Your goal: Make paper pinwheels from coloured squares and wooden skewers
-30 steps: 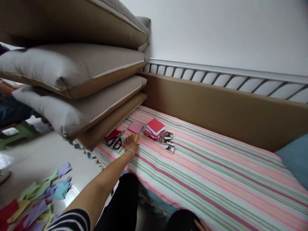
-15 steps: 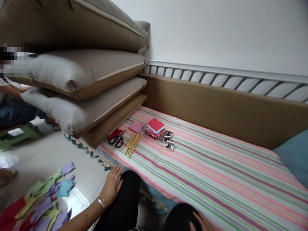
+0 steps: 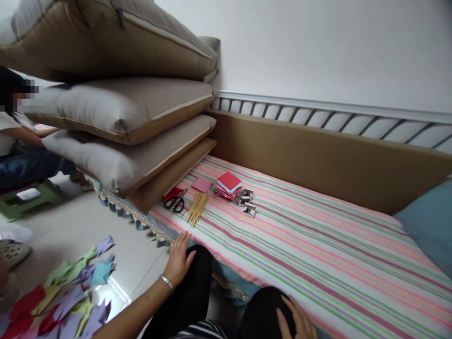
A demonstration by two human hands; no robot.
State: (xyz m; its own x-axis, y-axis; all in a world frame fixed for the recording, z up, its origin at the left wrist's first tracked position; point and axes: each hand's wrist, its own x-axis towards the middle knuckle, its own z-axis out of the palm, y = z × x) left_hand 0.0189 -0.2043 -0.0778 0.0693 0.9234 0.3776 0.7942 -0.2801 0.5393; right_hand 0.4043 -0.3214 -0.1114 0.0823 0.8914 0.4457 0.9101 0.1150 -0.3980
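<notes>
head view: left hand (image 3: 179, 262) rests flat on the person's black-trousered knee (image 3: 197, 282) at the striped bed (image 3: 318, 254) edge, fingers spread, holding nothing. right hand (image 3: 298, 322) lies open on the other knee. bundle of thin yellow wooden sticks (image 3: 197, 209) lies up the bed, between black scissors (image 3: 175, 203) and stacked coloured paper squares (image 3: 229, 185), untouched.

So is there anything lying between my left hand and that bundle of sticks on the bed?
Nothing visible. The left hand rests on the knee at the bed's fringed edge, and the sticks lie farther back on the striped sheet. Only bare sheet lies between them. The scissors sit to the left of the sticks, off that line.
</notes>
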